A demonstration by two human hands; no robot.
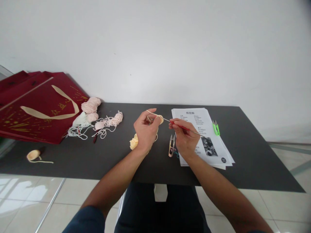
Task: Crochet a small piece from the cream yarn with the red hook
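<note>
Between thumb and fingers, my left hand [145, 131] pinches a small pale yellow crochet piece [160, 119], with yarn running up over its index finger. My right hand [186, 137] is closed around the red handle of a crochet hook [182, 127], whose thin metal shaft reaches left to the crochet piece. Whether the tip sits inside a stitch is too small to tell. Partly hidden behind my left wrist lies a ball of yellow yarn [133, 142]. Thread snips [171, 145] lie just left of my right hand, beside small coloured stitch markers [175, 152].
Printed pattern sheets [191, 113] lie under my right hand, with green snips [215, 127] on their right edge. Dark red gift bags [43, 106] lean at the left beside pink yarn [91, 105] and white yarn [81, 120]. A small crocheted cup [33, 154] sits at the table's [252, 155] front left.
</note>
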